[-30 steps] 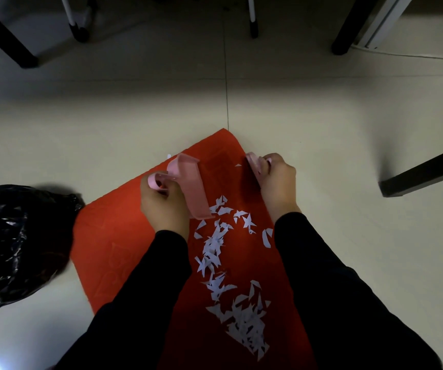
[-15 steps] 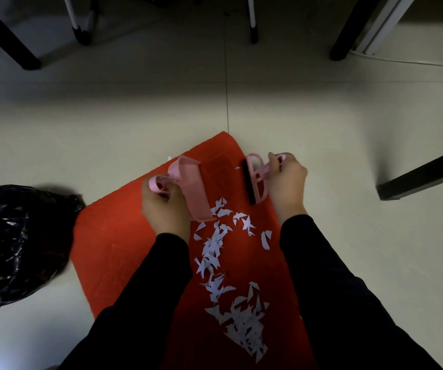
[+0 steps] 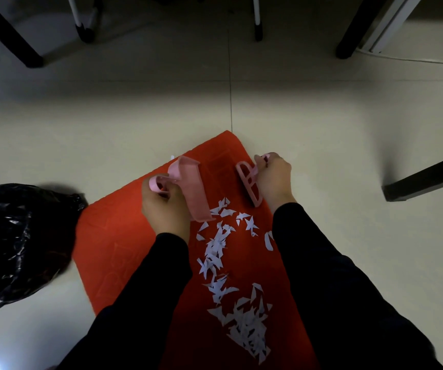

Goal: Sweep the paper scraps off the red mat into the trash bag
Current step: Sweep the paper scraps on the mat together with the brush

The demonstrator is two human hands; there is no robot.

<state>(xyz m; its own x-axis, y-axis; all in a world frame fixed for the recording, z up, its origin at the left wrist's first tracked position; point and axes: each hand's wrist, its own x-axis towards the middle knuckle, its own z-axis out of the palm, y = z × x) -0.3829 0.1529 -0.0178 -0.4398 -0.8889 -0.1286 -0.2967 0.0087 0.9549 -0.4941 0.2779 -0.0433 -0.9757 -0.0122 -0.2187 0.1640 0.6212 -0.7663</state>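
A red mat point(image 3: 119, 244) lies on the pale floor, strewn with several white paper scraps point(image 3: 241, 311) in a band from its middle toward me. My left hand point(image 3: 161, 206) grips the handle of a small pink dustpan point(image 3: 192, 190), whose front edge rests on the mat beside the farthest scraps. My right hand point(image 3: 275, 180) holds the handle of a pink hand brush point(image 3: 248, 182), bristles down on the mat just right of the dustpan. A black trash bag point(image 3: 17, 241) sits on the floor left of the mat.
Dark table legs point(image 3: 9, 36) and thin white legs point(image 3: 257, 17) stand at the far side of the floor. Another dark bar point(image 3: 425, 177) juts in at the right. A white cable point(image 3: 415, 60) runs along the floor at top right.
My right hand has turned the brush from tucked in the palm to bristles-down on the mat and shifted slightly right. The left hand and dustpan stay nearly still.
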